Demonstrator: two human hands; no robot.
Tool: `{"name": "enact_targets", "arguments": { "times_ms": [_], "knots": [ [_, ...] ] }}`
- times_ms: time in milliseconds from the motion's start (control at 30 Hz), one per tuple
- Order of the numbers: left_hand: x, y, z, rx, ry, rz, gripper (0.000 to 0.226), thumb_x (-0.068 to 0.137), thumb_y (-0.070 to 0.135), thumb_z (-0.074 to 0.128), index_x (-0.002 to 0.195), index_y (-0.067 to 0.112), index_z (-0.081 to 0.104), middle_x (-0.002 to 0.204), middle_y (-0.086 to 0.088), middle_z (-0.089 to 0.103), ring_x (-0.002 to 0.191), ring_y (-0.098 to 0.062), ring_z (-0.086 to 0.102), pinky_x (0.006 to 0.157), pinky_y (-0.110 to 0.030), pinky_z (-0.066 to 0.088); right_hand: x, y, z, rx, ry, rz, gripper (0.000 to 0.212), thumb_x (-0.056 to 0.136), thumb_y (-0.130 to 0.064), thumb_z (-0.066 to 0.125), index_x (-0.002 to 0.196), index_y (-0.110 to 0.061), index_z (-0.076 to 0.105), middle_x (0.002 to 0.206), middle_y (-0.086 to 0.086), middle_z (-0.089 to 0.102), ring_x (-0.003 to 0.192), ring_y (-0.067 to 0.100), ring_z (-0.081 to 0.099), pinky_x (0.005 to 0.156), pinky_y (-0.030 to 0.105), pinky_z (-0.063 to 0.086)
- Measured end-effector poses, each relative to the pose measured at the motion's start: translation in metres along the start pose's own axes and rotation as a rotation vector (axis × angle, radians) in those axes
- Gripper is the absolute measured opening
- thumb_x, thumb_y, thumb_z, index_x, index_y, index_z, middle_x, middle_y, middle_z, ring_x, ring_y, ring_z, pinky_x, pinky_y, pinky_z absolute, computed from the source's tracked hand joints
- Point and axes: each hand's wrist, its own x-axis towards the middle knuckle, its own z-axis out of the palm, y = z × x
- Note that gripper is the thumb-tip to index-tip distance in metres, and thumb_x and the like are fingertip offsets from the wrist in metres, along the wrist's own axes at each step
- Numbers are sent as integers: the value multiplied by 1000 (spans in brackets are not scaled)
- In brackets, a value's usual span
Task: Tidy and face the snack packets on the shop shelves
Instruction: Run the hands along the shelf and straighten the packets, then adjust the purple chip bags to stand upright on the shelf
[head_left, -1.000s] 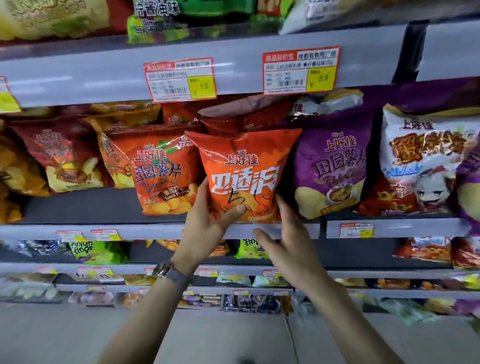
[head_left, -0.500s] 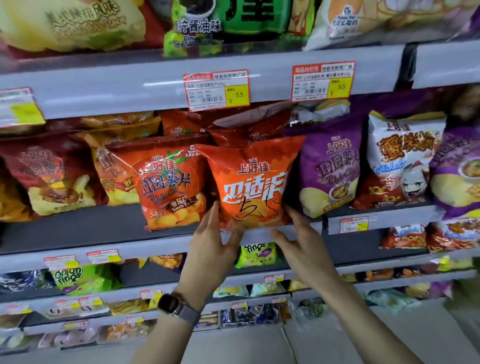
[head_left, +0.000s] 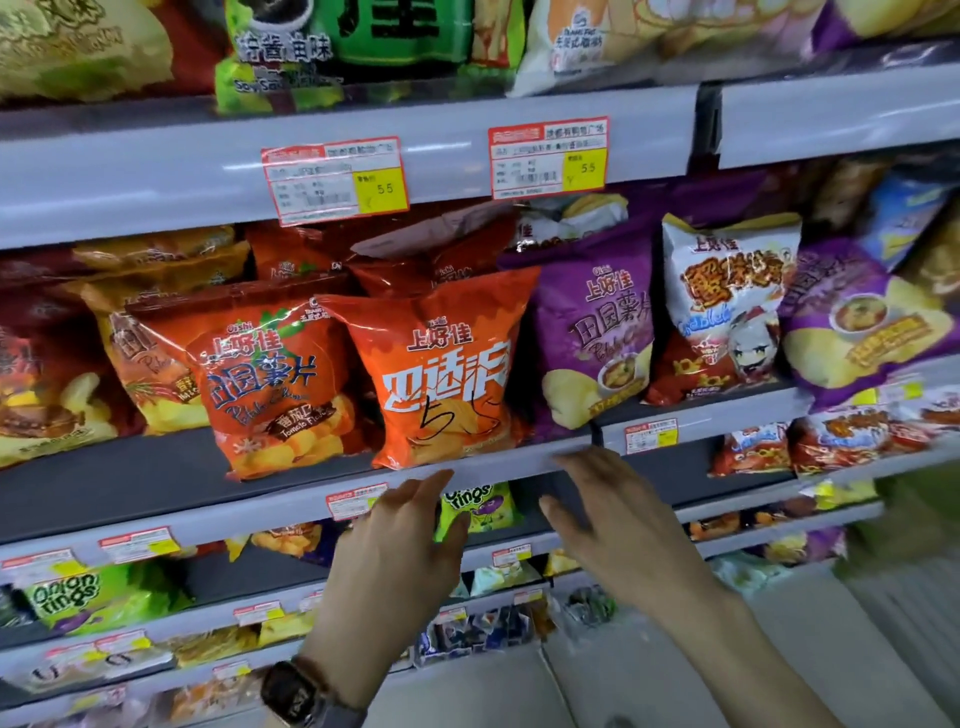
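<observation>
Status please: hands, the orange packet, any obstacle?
Left hand open, right hand open, holding nothing. Orange packet upright at shelf front, facing out. Nothing blocks it.

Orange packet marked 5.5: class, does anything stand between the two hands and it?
Nothing visible does. The left hand and right hand hover open just below the orange packet, in front of the shelf edge.

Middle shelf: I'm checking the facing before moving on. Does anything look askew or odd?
Yes. The front orange packet has "5 5" scrawled on it in black pen, and behind it a red packet lies tipped across the row.
</observation>
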Motion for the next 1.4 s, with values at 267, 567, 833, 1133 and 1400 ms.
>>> {"name": "enact_targets", "arguments": {
  "times_ms": [267, 567, 833, 1133, 1400],
  "knots": [
    [22, 80, 34, 20, -28, 31, 55, 104, 55, 48, 156, 40, 41, 139, 13, 63, 120, -20, 65, 83, -34, 54, -15, 65, -41, -92, 22, 70, 47, 100, -59, 44, 139, -35, 57, 131, -10, 65, 118, 15, 61, 87, 33, 53],
    [73, 150, 57, -104, 94, -100, 41, 97, 48, 62, 133, 30, 57, 114, -1, 73, 106, -34, 68, 80, -44, 55, 1, 152, -111, -86, 137, 58, 46, 100, -54, 49, 142, -35, 55, 137, -9, 60, 121, 16, 59, 91, 34, 52],
    [100, 180, 66, -257, 382, -263, 53, 93, 40, 72, 129, 11, 48, 125, -13, 54, 111, -46, 58, 80, -43, 42, 45, 199, -131, 310, 321, -21, 63, 98, -41, 62, 155, -29, 37, 142, -9, 50, 126, 5, 49, 96, 18, 41],
    [125, 177, 81, -488, 440, -384, 95, 82, 78, 66, 155, 24, 38, 146, -5, 53, 131, -31, 54, 109, -46, 45, 106, 206, -138, 819, 325, 54, 107, 81, -54, 82, 163, -31, 17, 140, -27, 54, 122, -19, 49, 107, 13, 39],
    [138, 179, 82, -718, 514, -353, 79, 63, 64, 91, 124, 30, 55, 118, 12, 73, 107, -9, 71, 93, -46, 60, 137, 212, -136, 992, 374, 31, 78, 77, -26, 91, 142, -24, 47, 124, -9, 71, 114, 5, 68, 106, 42, 53]
  ]
}}
